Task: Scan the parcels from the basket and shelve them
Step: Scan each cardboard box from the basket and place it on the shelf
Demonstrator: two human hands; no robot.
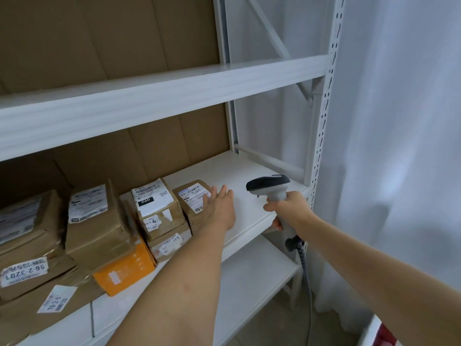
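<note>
The small brown parcel (193, 202) lies at the right end of the shelved row, our left hand (219, 208) flat and open against it. Our right hand (290, 208) grips the scanner (270, 188). Several parcels look shelved; the basket is unseen. White shelf (249, 176), curtain (399, 146) beside it.

arms: bare | sleeves: none visible | left grip (219, 203), right grip (290, 208): seemingly ungloved

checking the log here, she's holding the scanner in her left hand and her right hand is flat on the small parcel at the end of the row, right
Hands are swapped. The head view shows the scanner gripped in the right hand, while the left hand, fingers straight, rests on the small parcel at the end of the row.
</note>
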